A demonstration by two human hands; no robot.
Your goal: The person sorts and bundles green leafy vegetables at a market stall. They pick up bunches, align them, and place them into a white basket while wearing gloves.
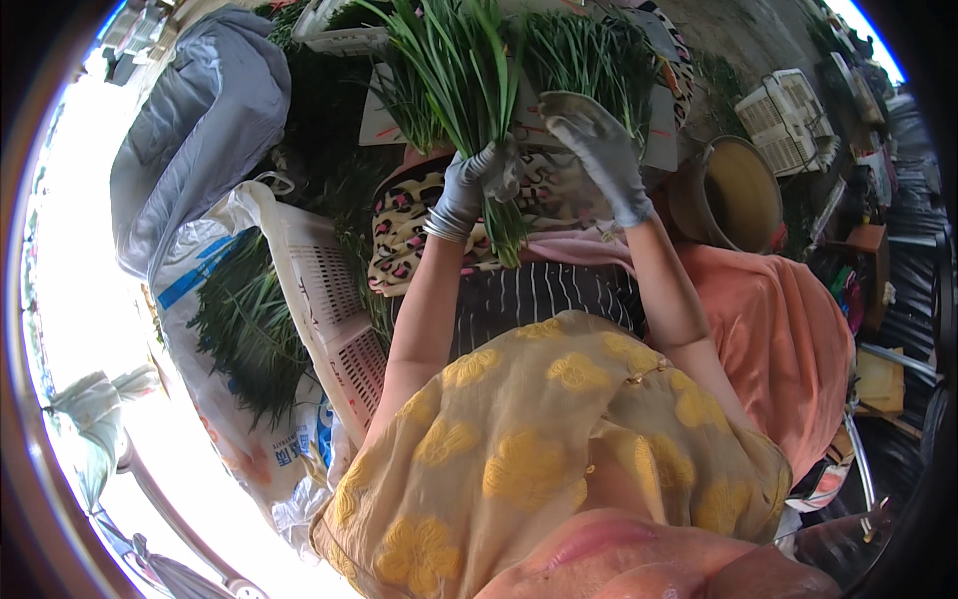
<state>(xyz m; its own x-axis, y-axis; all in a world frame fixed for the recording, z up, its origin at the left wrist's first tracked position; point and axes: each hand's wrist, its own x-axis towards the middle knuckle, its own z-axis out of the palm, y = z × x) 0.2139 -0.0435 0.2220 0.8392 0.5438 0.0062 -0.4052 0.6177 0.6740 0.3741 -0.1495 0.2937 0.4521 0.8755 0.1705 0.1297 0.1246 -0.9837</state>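
My left hand [479, 176], in a grey glove, is closed round a bunch of long green leaves [468, 82], perhaps Chinese chives, held upright with the pale stem ends below my fist. My right hand [595, 146], also gloved, is raised to the right of the bunch with its fingers extended and nothing in them. Behind it, a loose heap of the same greens [591, 60] lies on a white board [662, 138]. A smaller bundle [415, 112] rests on the board's left part. Leopard-print cloth [412, 217] covers my lap.
A white plastic basket [329, 277] stands close at left, beside a printed sack [179, 329] with more greens [254, 322]. At right are a metal bucket [737, 195], a white crate [786, 123] and a salmon-coloured cloth [771, 337]. A plastic container [337, 37] is beyond the board.
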